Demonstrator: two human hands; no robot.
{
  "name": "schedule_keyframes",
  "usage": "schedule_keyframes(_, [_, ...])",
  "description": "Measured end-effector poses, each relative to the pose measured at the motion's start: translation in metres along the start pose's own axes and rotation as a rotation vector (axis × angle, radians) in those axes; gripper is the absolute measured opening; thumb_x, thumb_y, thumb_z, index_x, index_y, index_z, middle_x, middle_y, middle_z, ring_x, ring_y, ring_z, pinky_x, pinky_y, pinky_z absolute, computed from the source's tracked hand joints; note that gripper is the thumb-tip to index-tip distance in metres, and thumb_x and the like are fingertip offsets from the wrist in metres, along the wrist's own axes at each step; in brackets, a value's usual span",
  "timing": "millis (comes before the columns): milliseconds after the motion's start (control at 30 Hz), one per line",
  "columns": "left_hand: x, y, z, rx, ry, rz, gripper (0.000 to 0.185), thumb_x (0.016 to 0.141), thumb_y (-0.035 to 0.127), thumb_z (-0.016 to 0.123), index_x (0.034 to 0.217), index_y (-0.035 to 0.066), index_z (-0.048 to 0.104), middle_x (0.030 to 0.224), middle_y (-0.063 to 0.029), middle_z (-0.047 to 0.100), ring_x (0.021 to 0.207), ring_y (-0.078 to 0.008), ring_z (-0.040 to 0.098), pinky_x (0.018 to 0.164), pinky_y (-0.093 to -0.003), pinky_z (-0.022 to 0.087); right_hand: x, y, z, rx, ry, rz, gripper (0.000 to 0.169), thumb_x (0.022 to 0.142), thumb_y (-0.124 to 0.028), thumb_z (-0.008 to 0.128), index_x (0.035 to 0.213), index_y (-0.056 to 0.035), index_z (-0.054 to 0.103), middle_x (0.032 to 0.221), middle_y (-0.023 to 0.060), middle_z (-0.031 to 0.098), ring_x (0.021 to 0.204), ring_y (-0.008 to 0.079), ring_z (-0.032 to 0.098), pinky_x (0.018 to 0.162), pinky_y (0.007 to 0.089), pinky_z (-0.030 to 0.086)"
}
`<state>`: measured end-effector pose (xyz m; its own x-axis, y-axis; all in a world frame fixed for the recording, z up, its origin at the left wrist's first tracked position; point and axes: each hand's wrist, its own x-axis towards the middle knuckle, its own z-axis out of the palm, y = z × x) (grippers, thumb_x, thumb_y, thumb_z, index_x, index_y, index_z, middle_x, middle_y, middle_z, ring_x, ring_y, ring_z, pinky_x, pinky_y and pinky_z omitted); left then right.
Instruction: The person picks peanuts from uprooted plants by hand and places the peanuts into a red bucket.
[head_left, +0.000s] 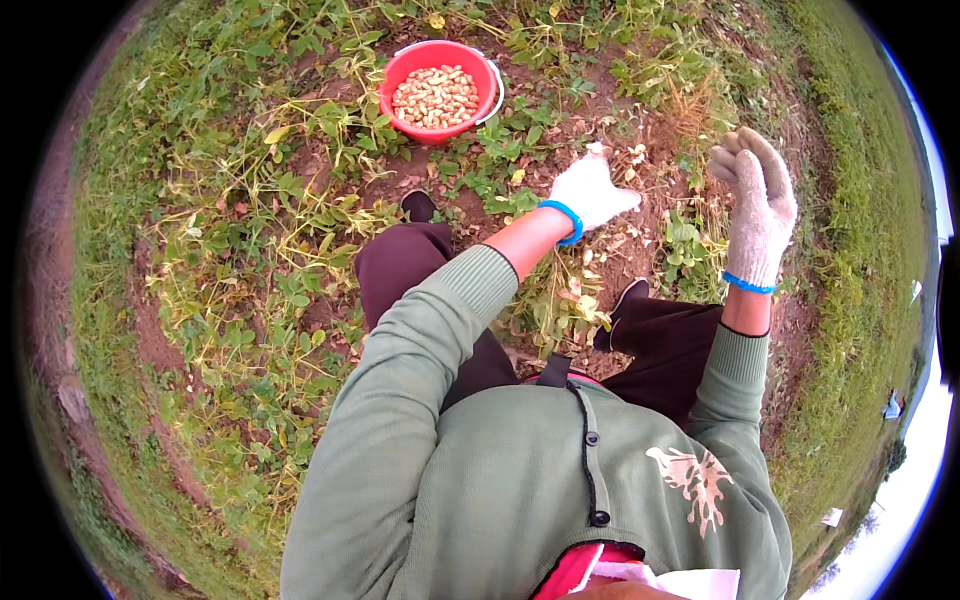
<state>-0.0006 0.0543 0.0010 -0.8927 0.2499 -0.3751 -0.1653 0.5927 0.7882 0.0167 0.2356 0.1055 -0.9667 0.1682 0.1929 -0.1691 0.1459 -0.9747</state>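
Observation:
My left hand, in a white knit glove with a blue band at the wrist, reaches over the soil among small pale pods. Its thumb stands apart, and the back of the hand hides what may be under the fingers. To the right, my right hand is raised in a soiled glove, fingers loosely bent and apart, with nothing visible in it. Beyond the left hand, a red plastic bucket with a white handle holds many peanuts in the shell. Pale peanut pods lie on the soil between the hands.
Leafy green plants cover the ground on the left. Pulled, wilting plants lie between my legs, near my dark shoe. A dry brown plant lies beyond my right hand. Grass runs along the right side.

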Motion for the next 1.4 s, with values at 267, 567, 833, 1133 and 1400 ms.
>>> schedule_keyframes(267, [0.013, -0.007, 0.022, -0.092, 0.208, -0.021, 0.098, 0.066, 0.065, 0.073, 0.122, -0.014, 0.052, 0.117, -0.0300, 0.061, 0.107, -0.0382, 0.062, 0.093, -0.0410, 0.049, -0.086, 0.164, 0.004, -0.403, -0.566, 0.435, 0.095, 0.068, -0.036, 0.086, 0.139, 0.0058, 0.038, 0.133, 0.0201, 0.052, 0.124, 0.0252, 0.050, 0.104, 0.0334, 0.039])
schedule_keyframes(567, [-0.008, 0.019, 0.008, -0.354, 0.079, 0.049, 0.111, 0.065, 0.034, 0.087, 0.148, -0.002, 0.021, 0.140, -0.0233, 0.045, 0.129, -0.0293, 0.045, 0.108, -0.0383, 0.036, -0.086, 0.146, 0.019, 0.011, -0.395, 0.610, 0.068, 0.073, -0.017, 0.083, 0.127, 0.0044, 0.047, 0.115, 0.0121, 0.062, 0.103, 0.0188, 0.058, 0.093, 0.0326, 0.046])
schedule_keyframes(833, [-0.009, 0.016, -0.019, -0.637, -0.101, 0.169, 0.092, 0.075, 0.030, 0.081, 0.147, 0.002, 0.030, 0.141, -0.0183, 0.045, 0.130, -0.0262, 0.044, 0.107, -0.0369, 0.038, -0.068, 0.191, -0.009, -0.085, -0.453, 0.867, 0.071, 0.061, -0.039, 0.081, 0.112, 0.0043, 0.061, 0.076, 0.0056, 0.061, 0.060, 0.0142, 0.050, 0.055, 0.0299, 0.040])
schedule_keyframes(1133, [-0.002, 0.017, -0.013, -0.418, 0.270, 0.302, 0.050, 0.074, 0.024, 0.083, 0.113, 0.001, 0.062, 0.098, -0.0057, 0.065, 0.088, -0.0118, 0.059, 0.081, -0.0265, 0.049, -0.070, 0.140, 0.011, 0.129, -0.404, 0.728, 0.077, 0.070, -0.022, 0.079, 0.134, 0.0005, 0.044, 0.120, 0.0118, 0.060, 0.107, 0.0197, 0.055, 0.094, 0.0345, 0.043])
schedule_keyframes(1400, [0.001, 0.012, -0.007, -0.700, 0.324, 0.243, 0.032, 0.077, 0.013, 0.081, 0.103, 0.000, 0.066, 0.091, -0.0033, 0.068, 0.077, -0.0081, 0.061, 0.070, -0.0217, 0.050, -0.071, 0.128, 0.026, 0.075, -0.300, 0.502, 0.071, 0.073, -0.002, 0.074, 0.136, -0.0015, 0.042, 0.123, 0.0088, 0.061, 0.112, 0.0171, 0.057, 0.100, 0.0320, 0.043])
